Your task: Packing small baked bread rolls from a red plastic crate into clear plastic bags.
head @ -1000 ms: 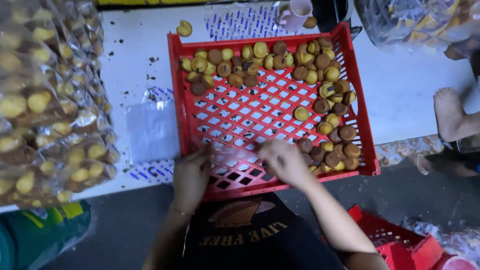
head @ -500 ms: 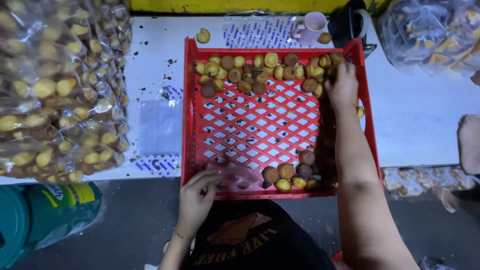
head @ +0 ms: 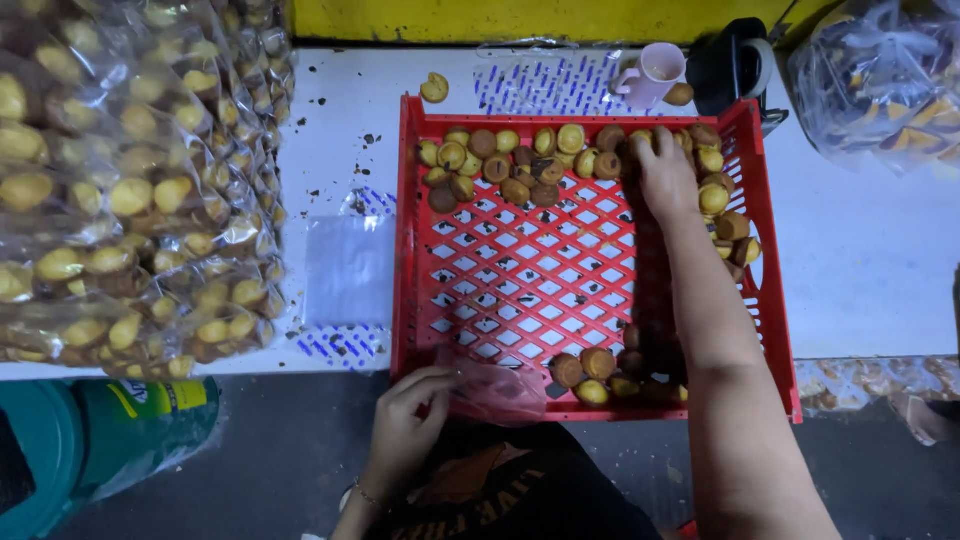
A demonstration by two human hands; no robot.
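right hand [head: 667, 172] moved from the crate's near edge to the far row of small cakes [head: 520, 160], fingers curled onto them, perhaps gripping | left hand [head: 405, 425] pinches clear bag [head: 490, 388] at red crate [head: 412, 250] near rim | gathering continues

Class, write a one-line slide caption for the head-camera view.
Right hand reaches among small round cakes in a red crate; left hand holds a clear bag at its near edge.
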